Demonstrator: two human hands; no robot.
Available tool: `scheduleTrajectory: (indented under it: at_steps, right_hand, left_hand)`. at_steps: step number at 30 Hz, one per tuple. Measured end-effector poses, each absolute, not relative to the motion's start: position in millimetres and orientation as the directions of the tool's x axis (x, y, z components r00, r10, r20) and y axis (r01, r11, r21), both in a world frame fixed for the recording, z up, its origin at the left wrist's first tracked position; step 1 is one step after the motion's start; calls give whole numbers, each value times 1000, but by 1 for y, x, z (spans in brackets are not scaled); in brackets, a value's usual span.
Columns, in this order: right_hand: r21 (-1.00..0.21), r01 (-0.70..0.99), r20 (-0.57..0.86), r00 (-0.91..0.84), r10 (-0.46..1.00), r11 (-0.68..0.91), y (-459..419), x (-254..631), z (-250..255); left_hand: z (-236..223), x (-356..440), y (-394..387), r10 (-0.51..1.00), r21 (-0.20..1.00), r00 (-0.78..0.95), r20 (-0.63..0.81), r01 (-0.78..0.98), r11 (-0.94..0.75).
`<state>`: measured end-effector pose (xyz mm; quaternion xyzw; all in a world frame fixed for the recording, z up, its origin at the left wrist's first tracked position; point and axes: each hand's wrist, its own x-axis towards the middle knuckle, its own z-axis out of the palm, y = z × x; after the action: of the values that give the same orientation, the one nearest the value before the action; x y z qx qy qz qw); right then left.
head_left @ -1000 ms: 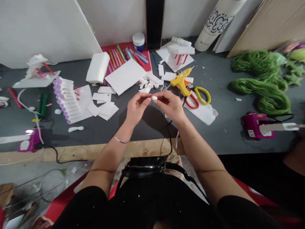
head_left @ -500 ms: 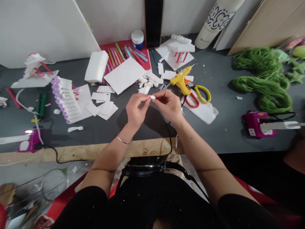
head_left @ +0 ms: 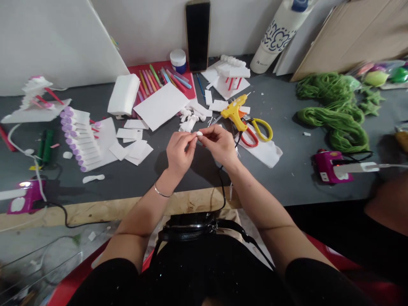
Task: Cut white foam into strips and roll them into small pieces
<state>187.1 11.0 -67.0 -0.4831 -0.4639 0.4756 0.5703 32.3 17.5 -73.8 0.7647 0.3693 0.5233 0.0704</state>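
Note:
Between my fingertips is a small white lump, soft-looking like modelling clay. My left hand pinches it from the left, thumb and forefinger closed at its edge. On the other side, my right hand grips the same lump between thumb and forefinger. Just beyond the hands lies a pile of white clay-like pieces. A yellow glue gun rests right of my right hand, beside pliers with red and yellow handles. White card pieces lie left of my left hand.
Colored pens lie on a red sheet behind a white card. A phone and a bottle stand at the back. Small white models with red posts stand around. Green yarn and a purple power socket are right.
The view has shifted slightly, so the table's things appear a little further left. Both hands keep pinching the white lump in nearly the same pose.

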Motion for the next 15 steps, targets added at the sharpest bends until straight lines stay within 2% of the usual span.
scheduleTrajectory:
  at_steps: [5,8,11,15]
  right_hand:
    - [-988,-114,102,55,993,107,11,189,-67]
    - [-985,-123,123,-15,992,120,11,194,-65]
    - [-985,-126,130,-80,988,119,11,200,-61]
    - [-993,-85,93,-180,979,79,11,206,-58]
  left_hand:
    - [-63,27,23,809,765,146,570,264,-587]
    - [-60,22,30,901,923,228,369,21,-384]
    - [-63,19,36,932,977,319,173,-177,-122]
    - [-65,17,39,926,979,373,60,-204,18]
